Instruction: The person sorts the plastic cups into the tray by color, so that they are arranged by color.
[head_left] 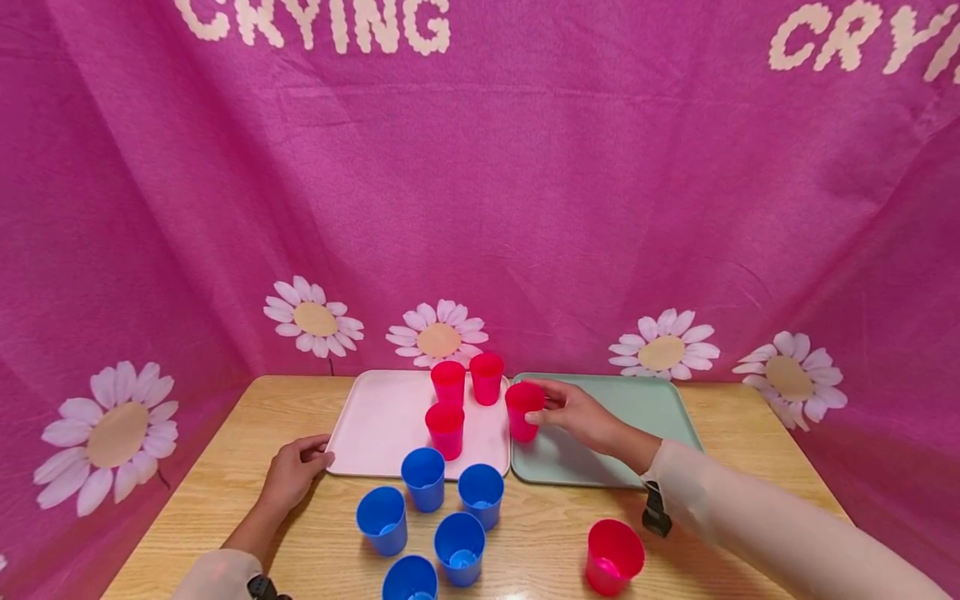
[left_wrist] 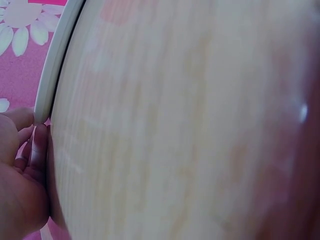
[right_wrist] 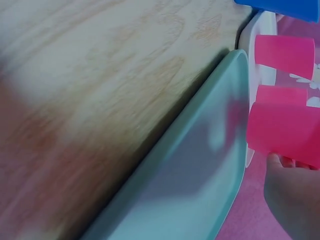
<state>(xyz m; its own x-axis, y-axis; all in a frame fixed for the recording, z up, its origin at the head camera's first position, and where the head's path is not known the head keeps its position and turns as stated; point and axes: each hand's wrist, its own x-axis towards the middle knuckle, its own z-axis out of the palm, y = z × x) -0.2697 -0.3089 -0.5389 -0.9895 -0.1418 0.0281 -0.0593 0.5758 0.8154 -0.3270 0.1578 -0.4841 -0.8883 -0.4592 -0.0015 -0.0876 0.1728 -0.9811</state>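
My right hand (head_left: pixel 542 410) grips a red cup (head_left: pixel 523 410) upright over the left edge of the green tray (head_left: pixel 645 408). In the right wrist view the same red cup (right_wrist: pixel 285 132) sits in my fingers (right_wrist: pixel 290 200) above the green tray (right_wrist: pixel 200 165). Three red cups (head_left: pixel 447 382) stand on the pink tray (head_left: pixel 382 417) just left of it. My left hand (head_left: pixel 318 454) is at the pink tray's near-left corner. Its thumb and curled fingers (left_wrist: pixel 37 145) pinch the tray rim (left_wrist: pixel 55 65).
Several blue cups (head_left: pixel 423 477) stand on the wooden table (head_left: pixel 225 467) in front of the pink tray. A lone red cup (head_left: pixel 614 555) stands near the front edge on the right. A pink daisy-print cloth (head_left: pixel 480 208) hangs behind and at both sides.
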